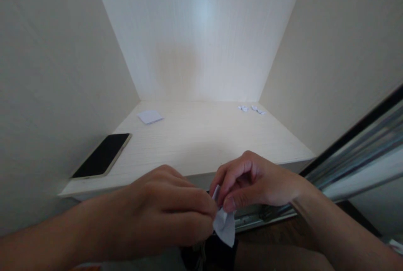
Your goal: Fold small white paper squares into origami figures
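My left hand (170, 210) and my right hand (252, 182) meet in front of the shelf edge, both pinched on a small folded piece of white paper (225, 224). The paper hangs down between my fingertips, its lower corner pointed. Fingers of both hands are curled closed around its upper part, which is partly hidden.
A pale wooden shelf (201, 136) sits in an alcove with side walls. On it lie a black phone (102, 155) at the left, a small white paper square (150, 116) farther back, and a few small white folded pieces (252, 109) at the back right. A metal sliding rail (346, 157) runs at the right.
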Motion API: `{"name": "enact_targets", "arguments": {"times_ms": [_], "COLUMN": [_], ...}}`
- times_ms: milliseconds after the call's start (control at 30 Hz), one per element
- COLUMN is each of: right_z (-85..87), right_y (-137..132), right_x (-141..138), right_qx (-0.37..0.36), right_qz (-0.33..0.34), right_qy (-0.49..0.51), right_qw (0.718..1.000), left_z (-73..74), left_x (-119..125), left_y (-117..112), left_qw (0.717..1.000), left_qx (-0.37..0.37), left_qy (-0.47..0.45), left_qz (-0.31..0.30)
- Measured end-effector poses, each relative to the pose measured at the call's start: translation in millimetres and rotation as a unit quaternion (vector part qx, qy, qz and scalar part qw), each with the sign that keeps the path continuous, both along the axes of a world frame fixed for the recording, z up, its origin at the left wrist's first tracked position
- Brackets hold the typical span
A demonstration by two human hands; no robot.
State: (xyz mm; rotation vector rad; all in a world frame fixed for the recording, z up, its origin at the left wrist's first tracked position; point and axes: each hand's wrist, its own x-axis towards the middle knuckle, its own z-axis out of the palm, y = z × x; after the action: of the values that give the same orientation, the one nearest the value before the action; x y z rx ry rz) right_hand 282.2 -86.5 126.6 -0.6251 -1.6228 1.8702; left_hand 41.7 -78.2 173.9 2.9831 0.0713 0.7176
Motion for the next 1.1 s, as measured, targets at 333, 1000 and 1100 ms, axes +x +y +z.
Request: {"name": "enact_targets", "arguments": {"times_ms": [333, 1000, 1100], "right_z": [-5.4, 7.3, 7.0], "right_y": [1, -43, -45], "right_x": [-2, -28, -25], "right_qx": [-0.041, 0.291, 0.249], "right_qz": [0.028, -0.149, -0.112], "right_qy": [0.060, -0.001, -0.031], "right_qw": [0.997, 0.945, 0.962], "left_z": [-5.3, -36.1, -39.2], "left_x": [-8, -30, -35], "left_y": [3, -11, -11], "left_qw": [0.997, 0.972, 0.978], "left_qx": [-0.046, -0.101, -0.104], "left_qy": [-0.039, -0.205, -0.169], "left_qz": [-0.056, -0.062, -0.059]}}
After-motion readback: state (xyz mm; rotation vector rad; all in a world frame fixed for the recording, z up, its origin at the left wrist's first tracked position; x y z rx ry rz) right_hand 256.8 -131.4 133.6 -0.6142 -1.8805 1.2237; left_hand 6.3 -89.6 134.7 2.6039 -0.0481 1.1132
